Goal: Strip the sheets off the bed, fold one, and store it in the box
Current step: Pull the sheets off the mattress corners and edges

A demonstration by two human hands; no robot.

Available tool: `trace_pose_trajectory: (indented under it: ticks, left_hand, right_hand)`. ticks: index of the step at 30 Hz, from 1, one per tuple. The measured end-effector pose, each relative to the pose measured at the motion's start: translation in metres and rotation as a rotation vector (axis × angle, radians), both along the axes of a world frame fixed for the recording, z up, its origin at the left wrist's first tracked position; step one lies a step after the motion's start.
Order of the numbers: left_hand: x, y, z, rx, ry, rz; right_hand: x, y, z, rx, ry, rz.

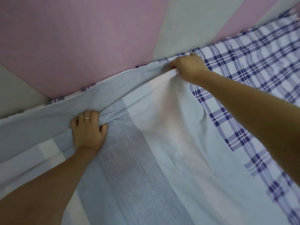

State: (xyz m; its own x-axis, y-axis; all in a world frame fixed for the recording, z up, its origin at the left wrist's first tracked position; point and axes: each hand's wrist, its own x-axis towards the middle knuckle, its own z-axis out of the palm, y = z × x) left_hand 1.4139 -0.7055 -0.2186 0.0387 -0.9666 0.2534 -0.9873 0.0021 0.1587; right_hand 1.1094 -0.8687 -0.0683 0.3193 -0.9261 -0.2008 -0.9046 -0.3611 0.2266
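A pale blue and white striped sheet (146, 159) covers the near part of the bed. My left hand (88, 132), with a ring on one finger, is shut on a bunched fold of it near the bed's far edge. Farther right along that edge, my right hand (190, 67) grips another bunch of the same sheet, and the cloth is drawn into creases between the two hands. Underneath lies a white sheet with a blue plaid pattern (259, 70), uncovered on the right side. No box is in view.
A padded wall or headboard with pink (73, 38) and grey-white (186, 21) panels runs right along the bed's far edge. A thin strip of plaid cloth shows between it and the striped sheet.
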Motion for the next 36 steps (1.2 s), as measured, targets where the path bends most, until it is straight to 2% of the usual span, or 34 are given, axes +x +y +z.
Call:
trace_pose_trajectory:
  ticks: [3, 5, 8, 10, 14, 17, 19, 21, 24, 26, 27, 29, 31, 35, 36]
  left_hand:
    - [-0.001, -0.001, -0.001, -0.028, 0.001, -0.001]
    - [0.001, -0.002, -0.003, -0.034, 0.01, -0.004]
    - [0.002, -0.001, -0.005, -0.041, 0.014, -0.013]
    - [0.002, -0.002, -0.005, -0.049, 0.016, -0.017]
    - [0.001, -0.005, -0.004, -0.051, 0.022, -0.031]
    - [0.003, -0.003, -0.005, -0.049, 0.019, -0.038]
    - [0.003, -0.003, -0.004, -0.041, 0.021, -0.031]
    - [0.003, -0.003, -0.003, -0.035, 0.032, -0.025]
    - [0.002, -0.003, -0.005, -0.05, 0.031, -0.027]
    - [0.003, -0.003, -0.006, -0.062, 0.036, -0.025]
    - [0.003, -0.003, -0.007, -0.066, 0.04, -0.028]
    - [0.002, -0.003, -0.008, -0.074, 0.042, -0.036]
    - [0.003, -0.003, -0.01, -0.082, 0.035, -0.028]
    - [0.004, -0.003, -0.01, -0.074, 0.043, -0.034]
    - [0.004, -0.003, -0.01, -0.072, 0.043, -0.033]
  right_hand:
    - [-0.002, -0.026, -0.002, -0.059, 0.222, -0.033]
    - [0.004, -0.036, -0.01, -0.119, 0.226, -0.078]
    - [0.013, -0.04, -0.024, -0.153, 0.07, -0.263]
    - [0.012, -0.042, -0.03, -0.084, -0.087, -0.35]
    - [0.006, -0.052, -0.014, 0.188, -0.373, -0.294]
    - [0.012, -0.054, 0.001, 0.211, -0.491, -0.201]
    - [0.014, -0.055, 0.002, 0.159, -0.591, -0.175]
    - [0.013, -0.057, -0.004, 0.047, -0.604, -0.196]
    - [0.01, -0.059, -0.018, -0.146, -0.415, -0.288]
    - [0.01, -0.062, -0.026, -0.293, -0.311, -0.473]
    - [0.01, -0.065, -0.029, -0.344, -0.322, -0.588]
    - [0.012, -0.068, -0.033, -0.378, -0.411, -0.747]
    - [0.019, -0.068, -0.041, -0.376, -0.543, -0.804]
    - [0.037, -0.039, -0.048, -0.383, -1.081, -0.955]
    - [0.046, -0.022, -0.048, -0.427, -1.147, -0.941]
